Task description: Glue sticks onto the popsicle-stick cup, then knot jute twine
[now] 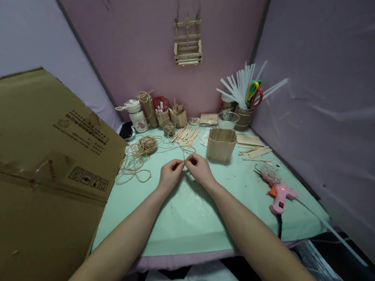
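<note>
Both hands meet over the middle of the table, fingertips almost touching. My left hand [171, 173] is closed in a pinch on a thin strand of twine [184, 153]. Opposite it, my right hand [199, 167] pinches the same strand, which loops up behind the fingers. The exact end of the twine is hidden by the fingertips. To the left lies a ball of twine [147, 145] with loose coils spread around it. Just behind my right hand stands a box made of wooden craft sticks [221, 145], upright.
A pink hot glue gun [281, 196] lies at the right, its light lit. Loose craft sticks [186, 136] are behind the hands. A big cardboard box [42, 179] borders the left. A pot with scissors [244, 118], a bottle [138, 119] and a hanging stick shelf [188, 46] are at the back.
</note>
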{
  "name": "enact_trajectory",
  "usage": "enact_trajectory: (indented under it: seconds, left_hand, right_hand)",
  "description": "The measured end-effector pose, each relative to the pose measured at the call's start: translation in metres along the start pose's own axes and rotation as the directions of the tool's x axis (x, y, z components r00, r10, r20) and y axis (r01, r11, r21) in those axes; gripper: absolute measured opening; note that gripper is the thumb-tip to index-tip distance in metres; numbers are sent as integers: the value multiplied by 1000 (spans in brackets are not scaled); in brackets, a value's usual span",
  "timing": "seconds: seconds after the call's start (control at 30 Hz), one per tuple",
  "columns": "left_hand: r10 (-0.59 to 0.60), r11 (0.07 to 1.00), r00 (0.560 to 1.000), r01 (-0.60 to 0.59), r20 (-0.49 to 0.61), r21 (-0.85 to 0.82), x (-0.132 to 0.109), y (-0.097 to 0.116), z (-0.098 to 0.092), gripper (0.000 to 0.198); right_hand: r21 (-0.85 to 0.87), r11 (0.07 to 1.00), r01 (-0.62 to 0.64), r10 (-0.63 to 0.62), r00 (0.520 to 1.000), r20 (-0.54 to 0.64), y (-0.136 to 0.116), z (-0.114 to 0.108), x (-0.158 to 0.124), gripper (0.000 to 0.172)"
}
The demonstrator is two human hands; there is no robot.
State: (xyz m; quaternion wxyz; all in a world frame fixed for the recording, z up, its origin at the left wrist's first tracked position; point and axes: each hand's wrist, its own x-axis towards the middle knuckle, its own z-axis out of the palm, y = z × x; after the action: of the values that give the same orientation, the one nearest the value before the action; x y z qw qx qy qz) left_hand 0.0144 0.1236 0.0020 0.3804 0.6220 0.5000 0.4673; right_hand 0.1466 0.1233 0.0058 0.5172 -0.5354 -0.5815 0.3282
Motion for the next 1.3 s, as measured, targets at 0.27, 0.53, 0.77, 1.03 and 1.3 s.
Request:
enact_trajectory:
  seconds: [0.27,0.53,0.77,1.03,1.3]
  left_hand:
    - [15,999,1000,-16,8,36,-1,1,0,21]
    - [-54,998,998,55,35,-20,-1,2,2,23]
    - [-72,996,997,70,-30,-51,1,1,2,22]
    - [-43,999,997,41,-62,-23,0,0,1,20]
    - [-69,997,996,67,-53,-36,2,-1,2,16]
  right_hand:
    - [119,990,-79,73,996,52,1,1,2,14]
    - [76,996,-48,46,999,20,4,1,2,13]
    - [-115,991,70,-69,998,13,0,-1,0,13]
    - [-127,987,99,-95,995,40,-3,-2,-2,14]
    - [-107,986,126,-124,992,27,-3,-1,-3,13]
